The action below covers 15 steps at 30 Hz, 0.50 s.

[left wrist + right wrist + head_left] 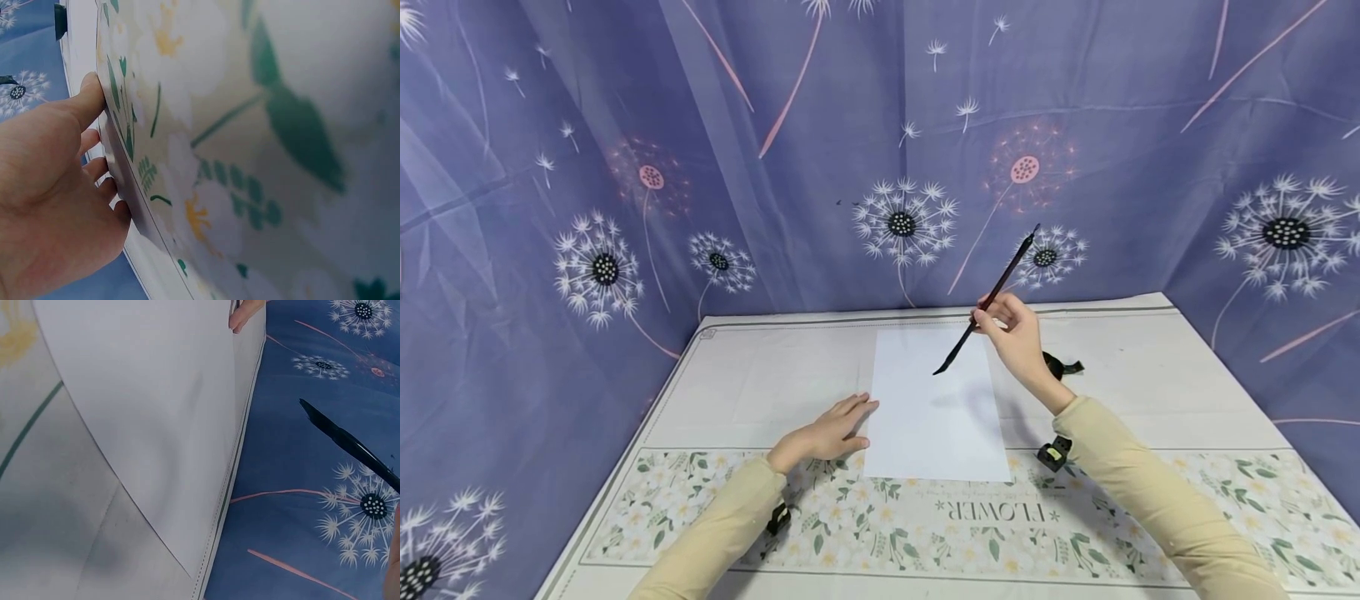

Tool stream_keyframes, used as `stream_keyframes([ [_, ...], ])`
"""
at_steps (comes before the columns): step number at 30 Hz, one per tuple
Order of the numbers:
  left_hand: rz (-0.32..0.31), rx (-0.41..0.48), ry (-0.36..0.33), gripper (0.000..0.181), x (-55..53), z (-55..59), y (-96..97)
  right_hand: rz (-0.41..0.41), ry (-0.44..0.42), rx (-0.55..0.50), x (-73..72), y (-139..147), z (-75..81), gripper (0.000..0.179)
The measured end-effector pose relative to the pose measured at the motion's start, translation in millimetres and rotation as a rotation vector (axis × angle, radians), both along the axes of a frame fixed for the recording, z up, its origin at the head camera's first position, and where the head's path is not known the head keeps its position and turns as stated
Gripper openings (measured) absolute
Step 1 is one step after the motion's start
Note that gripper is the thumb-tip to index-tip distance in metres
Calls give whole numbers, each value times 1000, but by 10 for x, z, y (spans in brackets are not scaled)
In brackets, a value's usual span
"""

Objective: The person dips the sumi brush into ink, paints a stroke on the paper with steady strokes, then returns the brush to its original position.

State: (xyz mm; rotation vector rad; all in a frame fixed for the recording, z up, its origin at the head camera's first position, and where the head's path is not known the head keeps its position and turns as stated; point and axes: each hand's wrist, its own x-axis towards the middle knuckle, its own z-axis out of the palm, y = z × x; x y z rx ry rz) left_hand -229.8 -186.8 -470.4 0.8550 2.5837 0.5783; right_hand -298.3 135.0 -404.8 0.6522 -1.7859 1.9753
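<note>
The right hand (1018, 342) pinches the brush (994, 293) partway along its shaft, thumb and fingers closed narrowly on it. The brush tip (942, 368) points down and to the left of these fingers, raised above the paper sheet (925, 425); the shaft's other end rises beyond them. The left hand (823, 432) lies on the table cloth (760, 367) with fingers extended and thumb set apart from them, holding nothing; its fingertips are at the sheet's left edge, and how firmly they press cannot be told. The sheet lies flat, to the right of the left fingers and below the right fingers. The step in hand is judged to be poising the brush over the sheet while the other hand stands by its edge. For good control, set the left fingertips fully over the margin and press lightly, since thin paper is likely to slide or ruck under a dragging tip. Grip the shaft firmly enough to prevent rolling, but leave the wrist free. The brush leans; bring it nearer upright above the intended point before lowering. Lower slowly, as early contact may leave a stray mark. Route the right sleeve (1157, 492) clear of the sheet.
</note>
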Motion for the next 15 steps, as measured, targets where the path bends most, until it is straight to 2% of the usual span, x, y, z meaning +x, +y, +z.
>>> stream_keyframes([
  [15, 5, -9, 0, 65, -14, -9, 0, 17, -10, 5, 5, -36, -18, 22],
])
